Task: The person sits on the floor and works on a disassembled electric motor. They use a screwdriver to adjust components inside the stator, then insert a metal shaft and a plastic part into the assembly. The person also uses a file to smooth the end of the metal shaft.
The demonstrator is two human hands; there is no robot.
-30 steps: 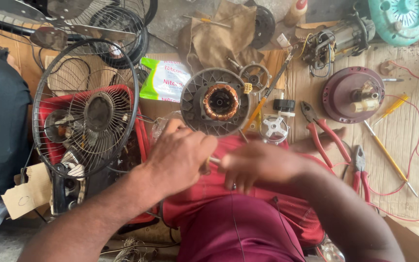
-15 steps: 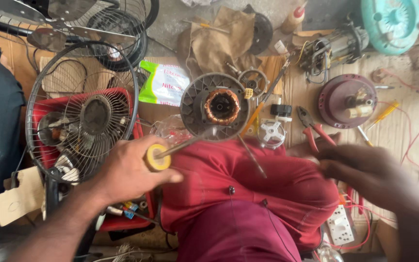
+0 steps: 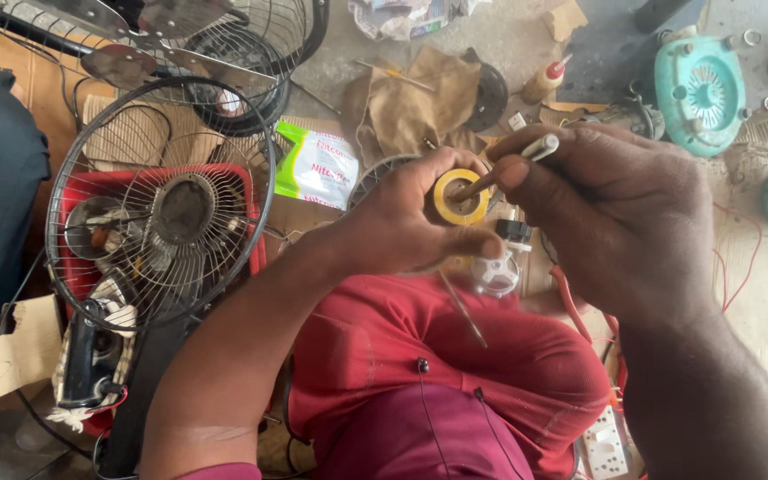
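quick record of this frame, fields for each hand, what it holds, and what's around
left hand: holds a yellow tape roll
right hand: holds a thin pale tool, its tip in the roll's hole
left of the hands: wire fan guard over a red crate
behind: green and white packet, brown cloth
top right: teal housing

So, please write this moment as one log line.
left hand: holds yellow tape roll | right hand: holds thin tool, tip in roll
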